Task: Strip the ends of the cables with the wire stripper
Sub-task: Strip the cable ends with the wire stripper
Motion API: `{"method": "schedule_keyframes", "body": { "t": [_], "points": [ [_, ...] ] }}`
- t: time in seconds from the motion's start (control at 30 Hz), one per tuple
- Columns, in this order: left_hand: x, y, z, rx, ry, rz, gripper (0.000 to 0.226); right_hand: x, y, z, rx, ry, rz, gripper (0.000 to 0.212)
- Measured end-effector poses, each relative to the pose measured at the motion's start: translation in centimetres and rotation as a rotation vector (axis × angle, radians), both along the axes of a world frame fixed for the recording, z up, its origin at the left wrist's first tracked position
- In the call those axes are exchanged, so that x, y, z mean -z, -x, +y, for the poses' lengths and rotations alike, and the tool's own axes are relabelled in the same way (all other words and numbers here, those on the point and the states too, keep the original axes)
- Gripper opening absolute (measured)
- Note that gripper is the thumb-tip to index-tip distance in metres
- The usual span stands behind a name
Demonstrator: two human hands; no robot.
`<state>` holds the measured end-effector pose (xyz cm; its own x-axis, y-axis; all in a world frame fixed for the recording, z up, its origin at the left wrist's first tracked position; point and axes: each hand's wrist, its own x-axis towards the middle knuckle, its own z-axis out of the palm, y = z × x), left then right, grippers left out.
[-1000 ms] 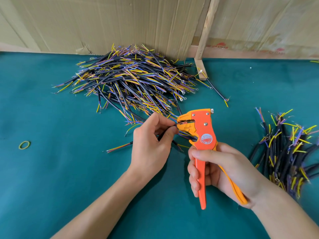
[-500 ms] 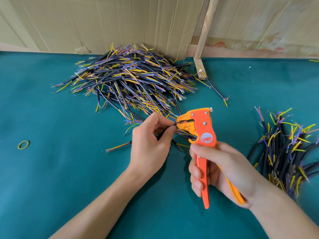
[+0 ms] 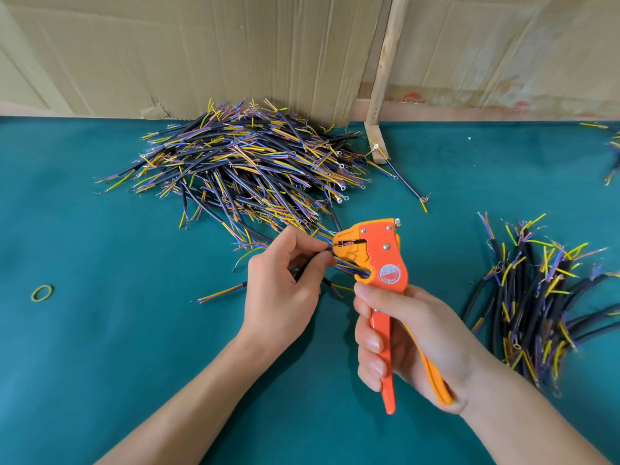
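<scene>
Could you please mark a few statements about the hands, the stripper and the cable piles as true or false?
1. The right hand grips the stripper by its handles. True.
2. The left hand lies flat and holds nothing. False: it pinches a cable whose end sits in the stripper's head.
3. The big pile lies by the cardboard at the back. True.
4. The rubber band lies on top of the right pile. False: it lies alone on the mat, far left.
5. The stripper is blue. False: it is orange.
</scene>
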<state>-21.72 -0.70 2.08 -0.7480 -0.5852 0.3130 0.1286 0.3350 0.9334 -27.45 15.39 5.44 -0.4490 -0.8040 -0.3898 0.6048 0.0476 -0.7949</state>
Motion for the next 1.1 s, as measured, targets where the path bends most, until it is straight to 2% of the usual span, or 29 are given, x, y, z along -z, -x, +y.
{"method": "schedule_keyframes", "body": {
  "t": [0.17,0.47,0.7,1.1],
  "points": [
    [0.0,0.3,0.6,-0.052,-0.002,0.012,0.028,0.1,0.8,0.4,-0.066,0.064,-0.009,0.015],
    [-0.1,0.3,1.4,-0.128,0.151,0.011,0.022,0.2,1.6,1.0,-0.105,0.048,0.036,0.012],
    [-0.2,0.3,1.5,-0.162,0.110,0.010,0.020,0.1,1.4,0.9,-0.088,0.012,0.065,0.019],
    [0.0,0.3,1.5,-0.164,0.078,0.034,0.015,0.3,1.4,0.9,-0.098,0.010,0.059,0.016]
  ]
}}
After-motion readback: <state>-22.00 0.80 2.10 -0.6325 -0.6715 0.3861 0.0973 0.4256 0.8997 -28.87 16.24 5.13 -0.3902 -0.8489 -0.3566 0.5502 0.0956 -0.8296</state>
